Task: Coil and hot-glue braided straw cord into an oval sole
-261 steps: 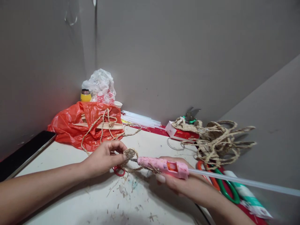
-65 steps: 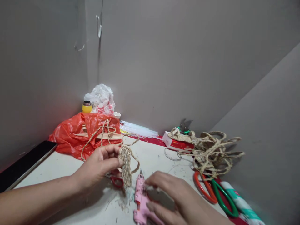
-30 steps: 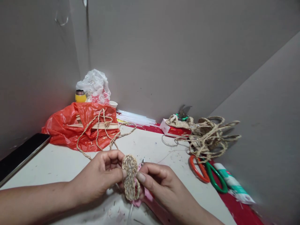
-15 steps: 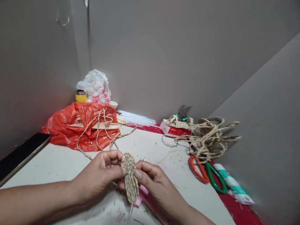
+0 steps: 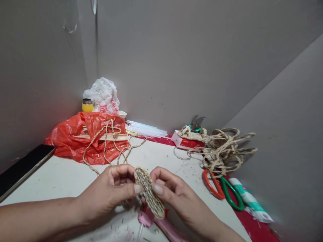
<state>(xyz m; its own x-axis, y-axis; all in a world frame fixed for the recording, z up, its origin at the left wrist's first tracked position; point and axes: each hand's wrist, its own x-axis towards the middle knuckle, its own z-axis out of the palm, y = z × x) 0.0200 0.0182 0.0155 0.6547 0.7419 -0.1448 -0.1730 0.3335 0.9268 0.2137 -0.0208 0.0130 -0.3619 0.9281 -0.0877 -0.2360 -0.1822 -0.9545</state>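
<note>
Between my two hands is a small oval sole-shaped piece of coiled straw braid [image 5: 150,192], tilted with its lower end toward the right. My left hand [image 5: 114,186] pinches its left edge, thumb on the face. On the opposite edge my right hand [image 5: 174,191] grips it with thumb and fingers. Below the piece, partly hidden by it and by my right hand, a pink glue gun [image 5: 166,228] lies on the table, with a clear glue stick [image 5: 139,232] at its end. A loose braided cord [image 5: 104,148] trails behind my left hand.
A red plastic bag [image 5: 68,134] with wooden strips stands back left, near a black phone-like slab [image 5: 27,168]. Clear glue sticks [image 5: 146,128] lie at the back. On the right are a straw braid bundle [image 5: 224,148], orange-and-green-handled scissors [image 5: 232,193] and a white-green roll [image 5: 249,200].
The braided piece has tilted, its lower end swinging right. My right hand has moved slightly right and up with it, and more of the pink glue gun shows.
</note>
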